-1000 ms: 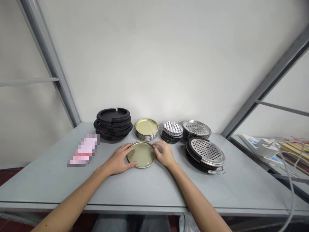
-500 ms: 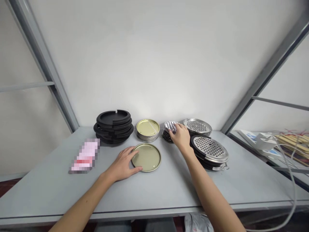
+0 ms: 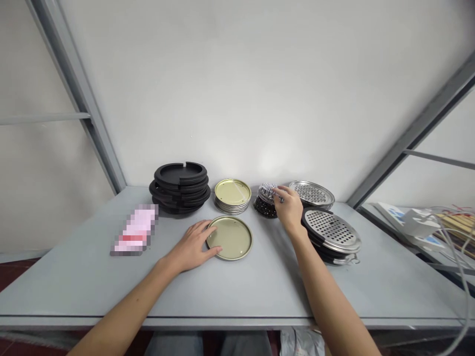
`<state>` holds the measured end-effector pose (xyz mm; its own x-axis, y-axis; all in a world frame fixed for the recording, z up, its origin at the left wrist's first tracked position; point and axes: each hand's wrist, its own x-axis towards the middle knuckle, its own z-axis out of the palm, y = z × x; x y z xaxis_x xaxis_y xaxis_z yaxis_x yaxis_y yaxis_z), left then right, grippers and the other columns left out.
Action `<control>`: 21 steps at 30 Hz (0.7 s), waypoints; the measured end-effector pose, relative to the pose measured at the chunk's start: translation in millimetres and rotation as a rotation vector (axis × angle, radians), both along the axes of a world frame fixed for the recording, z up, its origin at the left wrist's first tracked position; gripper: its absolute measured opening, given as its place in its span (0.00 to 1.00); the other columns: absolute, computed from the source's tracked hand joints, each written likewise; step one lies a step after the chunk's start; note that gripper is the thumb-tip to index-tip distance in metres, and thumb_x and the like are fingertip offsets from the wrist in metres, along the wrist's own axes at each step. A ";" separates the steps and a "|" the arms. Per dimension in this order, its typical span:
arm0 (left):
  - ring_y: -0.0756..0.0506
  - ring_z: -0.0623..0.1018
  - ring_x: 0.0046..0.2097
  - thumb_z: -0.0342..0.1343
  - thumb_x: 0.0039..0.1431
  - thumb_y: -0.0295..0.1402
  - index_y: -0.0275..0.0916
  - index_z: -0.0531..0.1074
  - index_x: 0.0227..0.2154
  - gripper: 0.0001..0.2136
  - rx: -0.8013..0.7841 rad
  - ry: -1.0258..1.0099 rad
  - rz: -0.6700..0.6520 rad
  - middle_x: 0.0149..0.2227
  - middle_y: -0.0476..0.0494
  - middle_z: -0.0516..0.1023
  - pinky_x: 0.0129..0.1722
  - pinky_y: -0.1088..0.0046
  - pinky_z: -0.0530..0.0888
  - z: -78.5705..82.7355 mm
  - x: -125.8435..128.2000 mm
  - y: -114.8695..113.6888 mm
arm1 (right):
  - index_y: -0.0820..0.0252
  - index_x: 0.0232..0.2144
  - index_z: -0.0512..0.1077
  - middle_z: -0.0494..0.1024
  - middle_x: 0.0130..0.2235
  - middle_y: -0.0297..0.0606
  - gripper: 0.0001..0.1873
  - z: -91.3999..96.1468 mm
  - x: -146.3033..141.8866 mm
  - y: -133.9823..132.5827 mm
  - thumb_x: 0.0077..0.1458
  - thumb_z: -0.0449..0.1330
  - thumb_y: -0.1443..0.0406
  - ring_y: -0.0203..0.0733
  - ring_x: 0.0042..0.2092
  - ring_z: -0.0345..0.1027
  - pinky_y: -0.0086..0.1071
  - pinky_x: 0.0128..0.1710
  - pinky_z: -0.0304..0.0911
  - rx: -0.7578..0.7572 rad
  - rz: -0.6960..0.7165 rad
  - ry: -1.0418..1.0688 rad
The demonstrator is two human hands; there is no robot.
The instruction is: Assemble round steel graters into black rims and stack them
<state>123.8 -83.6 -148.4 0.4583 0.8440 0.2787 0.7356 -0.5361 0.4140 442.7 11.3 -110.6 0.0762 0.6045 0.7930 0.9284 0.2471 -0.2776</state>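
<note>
The grey worktop [image 3: 211,296] is backed by a wall [image 3: 237,99]. Far, right of centre, a spiked disc [image 3: 266,189] is touched by the right hand [image 3: 290,206]; whether gripped cannot be told. If only edge-pinched, it could slip. Nearer, a gold lid [image 3: 233,240], small spots [image 3: 241,251] inside, is touched by the left hand [image 3: 190,249], fingers wide.

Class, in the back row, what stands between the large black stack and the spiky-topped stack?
The head view shows a stack of gold-coloured discs there.
</note>
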 end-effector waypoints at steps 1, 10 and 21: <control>0.33 0.61 0.63 0.53 0.59 0.50 0.40 0.66 0.56 0.26 0.003 0.002 -0.002 0.62 0.35 0.63 0.60 0.52 0.62 -0.2 0.0 0.2 | 0.57 0.38 0.79 0.78 0.46 0.42 0.14 -0.6 0.1 0.4 0.56 0.54 0.68 0.49 0.48 0.67 0.41 0.49 0.63 0.032 -0.001 -0.015; 0.34 0.64 0.61 0.52 0.62 0.46 0.39 0.68 0.54 0.22 0.022 -0.015 -0.004 0.60 0.35 0.64 0.60 0.52 0.63 0.8 1.3 0.0 | 0.54 0.28 0.79 0.80 0.37 0.37 0.11 -5.5 2.4 4.0 0.56 0.57 0.69 0.46 0.42 0.68 0.41 0.46 0.64 0.249 -0.051 -0.047; 0.33 0.60 0.64 0.60 0.53 0.50 0.41 0.49 0.65 0.41 -0.039 -0.043 -0.049 0.64 0.35 0.59 0.61 0.53 0.61 3.9 -2.7 -1.0 | 0.54 0.34 0.76 0.78 0.36 0.37 0.05 17.1 -28.1 -43.0 0.55 0.61 0.69 0.41 0.37 0.74 0.36 0.38 0.70 0.406 0.396 0.186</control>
<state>121.1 -84.5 -144.5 0.4874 0.8314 0.2667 0.6899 -0.5539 0.4660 414.6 -31.8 -93.4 0.0666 0.2667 0.9615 0.6888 0.6849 -0.2377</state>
